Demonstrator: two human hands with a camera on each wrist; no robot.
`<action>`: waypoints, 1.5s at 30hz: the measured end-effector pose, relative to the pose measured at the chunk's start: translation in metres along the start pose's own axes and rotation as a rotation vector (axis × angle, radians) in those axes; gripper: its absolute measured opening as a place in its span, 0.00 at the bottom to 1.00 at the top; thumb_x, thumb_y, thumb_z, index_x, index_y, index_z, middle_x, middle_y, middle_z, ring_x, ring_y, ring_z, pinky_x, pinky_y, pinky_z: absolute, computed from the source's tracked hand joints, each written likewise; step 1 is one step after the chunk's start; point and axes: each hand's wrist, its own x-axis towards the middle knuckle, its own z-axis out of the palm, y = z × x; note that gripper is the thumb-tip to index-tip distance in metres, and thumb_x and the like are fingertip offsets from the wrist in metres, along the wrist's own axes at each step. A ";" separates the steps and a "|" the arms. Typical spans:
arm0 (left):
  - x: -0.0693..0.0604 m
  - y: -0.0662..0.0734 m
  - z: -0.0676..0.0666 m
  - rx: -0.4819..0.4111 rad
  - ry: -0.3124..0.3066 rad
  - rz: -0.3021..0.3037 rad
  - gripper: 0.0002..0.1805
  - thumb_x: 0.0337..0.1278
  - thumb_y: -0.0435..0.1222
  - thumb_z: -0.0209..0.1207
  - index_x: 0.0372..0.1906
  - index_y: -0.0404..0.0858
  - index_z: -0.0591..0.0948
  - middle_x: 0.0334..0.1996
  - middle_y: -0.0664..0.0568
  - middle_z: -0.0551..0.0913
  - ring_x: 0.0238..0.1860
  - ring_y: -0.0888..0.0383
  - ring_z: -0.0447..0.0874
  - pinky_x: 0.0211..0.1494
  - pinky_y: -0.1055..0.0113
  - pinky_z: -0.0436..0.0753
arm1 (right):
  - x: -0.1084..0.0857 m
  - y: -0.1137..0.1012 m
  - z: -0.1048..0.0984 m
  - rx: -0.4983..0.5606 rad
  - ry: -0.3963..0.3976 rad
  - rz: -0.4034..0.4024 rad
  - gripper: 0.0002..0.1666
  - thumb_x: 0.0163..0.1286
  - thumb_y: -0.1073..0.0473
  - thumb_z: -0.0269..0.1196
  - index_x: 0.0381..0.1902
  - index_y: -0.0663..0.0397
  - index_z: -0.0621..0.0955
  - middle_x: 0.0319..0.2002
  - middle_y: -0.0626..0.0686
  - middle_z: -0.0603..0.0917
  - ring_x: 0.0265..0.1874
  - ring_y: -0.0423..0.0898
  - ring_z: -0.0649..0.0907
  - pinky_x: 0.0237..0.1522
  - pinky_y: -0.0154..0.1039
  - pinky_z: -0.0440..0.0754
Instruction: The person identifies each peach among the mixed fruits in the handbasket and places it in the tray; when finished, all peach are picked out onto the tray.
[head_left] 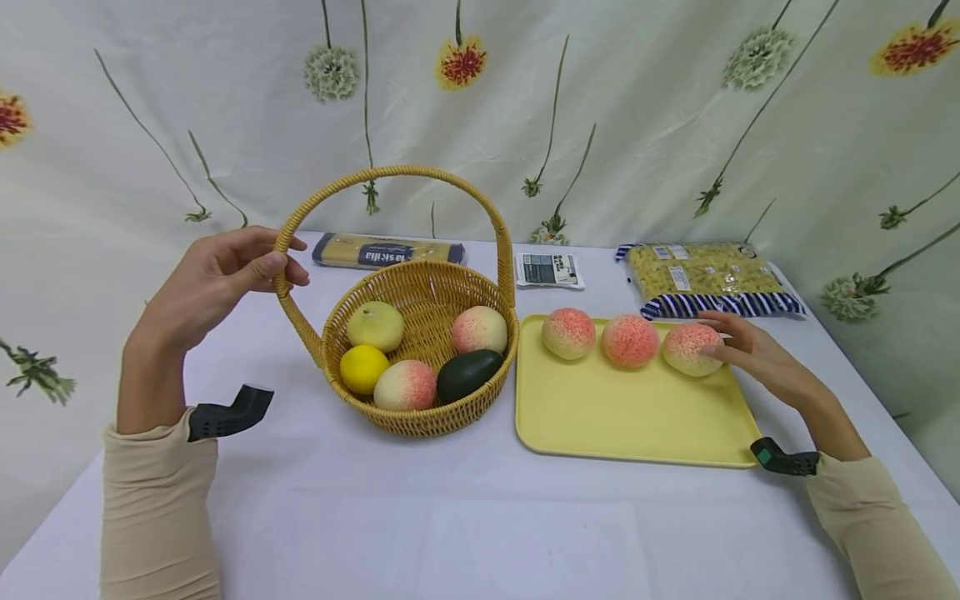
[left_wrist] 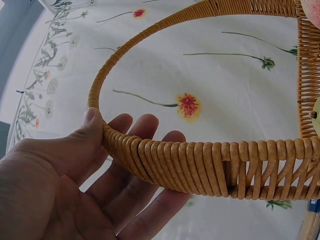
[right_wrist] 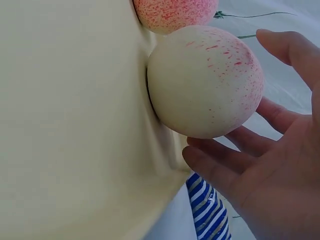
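Note:
My left hand [head_left: 202, 279] holds one side of the tall handle [left_wrist: 165, 162] of a wicker basket [head_left: 431, 425], thumb on one side and fingers behind. Inside the basket lie a yellow-green round fruit [head_left: 375, 326], a lemon [head_left: 363, 370], a dark green avocado [head_left: 469, 376] and two peaches [head_left: 406, 386]. Three more peaches stand in a row along the far edge of a yellow tray [head_left: 615, 425]. Around the rightmost peach [right_wrist: 205, 82] spreads my right hand [head_left: 765, 358]; its thumb is apart from the fruit, and its fingers are close beneath.
Behind the basket lies a pack of spaghetti [head_left: 386, 252]. A small white packet [head_left: 549, 271] is right of it. A large bag of pasta [head_left: 705, 279] with blue-striped ends lies just beyond the tray. A flowered cloth [head_left: 645, 108] hangs behind the table.

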 end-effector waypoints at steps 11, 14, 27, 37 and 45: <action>0.000 -0.001 0.001 -0.010 0.000 0.009 0.13 0.69 0.31 0.50 0.54 0.33 0.76 0.34 0.46 0.85 0.36 0.57 0.84 0.43 0.75 0.82 | -0.005 -0.028 -0.013 -0.105 0.065 -0.101 0.38 0.73 0.58 0.55 0.74 0.59 0.51 0.71 0.66 0.57 0.65 0.69 0.62 0.56 0.61 0.73; 0.001 0.000 0.000 -0.005 0.002 0.011 0.13 0.70 0.31 0.50 0.54 0.33 0.76 0.34 0.46 0.85 0.36 0.57 0.84 0.42 0.75 0.83 | -0.003 -0.038 -0.013 -0.110 0.076 -0.135 0.39 0.73 0.59 0.55 0.75 0.55 0.52 0.71 0.65 0.57 0.65 0.68 0.63 0.56 0.65 0.71; 0.000 0.002 0.000 -0.002 0.002 0.002 0.13 0.70 0.32 0.50 0.54 0.34 0.76 0.34 0.47 0.86 0.36 0.58 0.84 0.42 0.75 0.83 | 0.016 -0.092 0.001 -0.082 0.020 -0.225 0.43 0.66 0.64 0.62 0.74 0.48 0.55 0.72 0.58 0.58 0.70 0.62 0.61 0.61 0.69 0.63; 0.001 0.001 0.000 -0.021 -0.001 0.006 0.13 0.69 0.31 0.50 0.54 0.33 0.76 0.35 0.44 0.85 0.37 0.57 0.84 0.43 0.74 0.83 | 0.034 -0.124 0.021 -0.104 -0.080 -0.346 0.43 0.63 0.64 0.64 0.73 0.52 0.58 0.72 0.57 0.60 0.70 0.59 0.62 0.65 0.65 0.62; 0.001 0.000 0.000 -0.017 -0.002 0.003 0.13 0.70 0.31 0.50 0.54 0.33 0.76 0.34 0.46 0.85 0.36 0.57 0.84 0.43 0.74 0.83 | 0.044 -0.140 0.034 -0.120 -0.140 -0.414 0.42 0.64 0.60 0.64 0.73 0.45 0.59 0.72 0.52 0.62 0.70 0.53 0.63 0.66 0.59 0.64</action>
